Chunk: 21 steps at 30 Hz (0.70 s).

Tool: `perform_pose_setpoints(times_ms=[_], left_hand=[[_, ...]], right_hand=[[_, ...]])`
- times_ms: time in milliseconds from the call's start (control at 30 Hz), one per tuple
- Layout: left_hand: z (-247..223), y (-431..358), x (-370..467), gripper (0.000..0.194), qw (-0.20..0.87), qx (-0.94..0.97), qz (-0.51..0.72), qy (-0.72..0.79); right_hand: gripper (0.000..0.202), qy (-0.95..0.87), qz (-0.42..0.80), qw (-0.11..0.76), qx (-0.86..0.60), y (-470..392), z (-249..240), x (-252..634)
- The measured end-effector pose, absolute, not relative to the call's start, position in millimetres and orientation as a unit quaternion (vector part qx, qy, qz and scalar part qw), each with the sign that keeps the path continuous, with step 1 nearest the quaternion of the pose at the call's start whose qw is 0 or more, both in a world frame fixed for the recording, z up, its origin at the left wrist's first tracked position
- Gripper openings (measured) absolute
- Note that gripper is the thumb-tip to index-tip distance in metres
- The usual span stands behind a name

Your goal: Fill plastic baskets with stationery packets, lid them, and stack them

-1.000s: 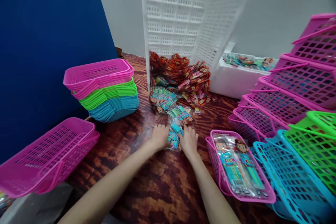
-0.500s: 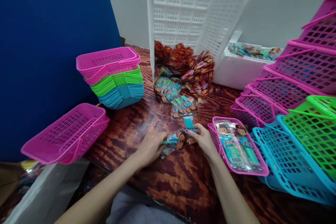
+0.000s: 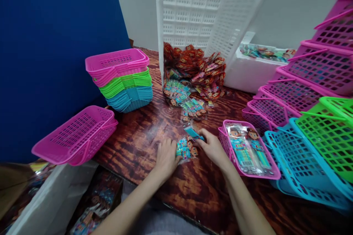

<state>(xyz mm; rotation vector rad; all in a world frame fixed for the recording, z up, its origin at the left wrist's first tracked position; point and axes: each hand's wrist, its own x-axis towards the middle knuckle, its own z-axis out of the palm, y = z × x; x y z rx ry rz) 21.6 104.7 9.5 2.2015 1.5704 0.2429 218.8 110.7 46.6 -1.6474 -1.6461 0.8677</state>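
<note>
My left hand [image 3: 167,156] has its fingers closed on the left end of some small blue packets [image 3: 184,148] with cartoon heads, low over the wooden table. Just right of them, my right hand [image 3: 211,146] pinches a blue packet [image 3: 193,132], which is tilted. Beside my right hand stands a pink basket [image 3: 271,154] holding clear packs with cartoon faces and blue-green contents. Beyond my hands, more blue packets [image 3: 193,105] spill from a large pile.
A tipped white crate [image 3: 190,18] holds red-haired packets [image 3: 193,62]. Stacked baskets [image 3: 121,80] and a pink basket [image 3: 79,136] are at left. Pink baskets [image 3: 311,66], a blue basket [image 3: 306,169] and a green basket [image 3: 328,132] crowd the right. Behind is a white box [image 3: 253,73].
My left hand has shifted right and turned, staying at the small packets. The blue packet in my right hand has tipped to the left. The view has shifted slightly.
</note>
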Motion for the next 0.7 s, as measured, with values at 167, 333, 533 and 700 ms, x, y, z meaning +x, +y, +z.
perform_pose_setpoints(times_ms=[167, 333, 533, 700], left_hand=[[16.2, 117.2, 12.9, 0.033, 0.251, 0.801, 0.032, 0.542], [27.5, 104.6, 2.7, 0.009, 0.245, 0.856, 0.045, 0.453], [5.9, 110.1, -0.6, 0.020, 0.053, 0.914, 0.173, 0.364], [-33.1, 125.2, -4.1, 0.042, 0.065, 0.916, 0.162, 0.362]], right_hand=[[0.010, -0.636, 0.276, 0.306, -0.652, 106.2, 48.1, 229.6], [0.015, -0.646, 0.214, 0.272, -0.681, 112.9, 53.6, 229.6], [0.031, -0.724, 0.254, 0.142, -0.625, 108.2, 43.3, 194.3], [0.018, -0.733, 0.392, 0.126, -0.542, 126.8, 55.8, 191.6]])
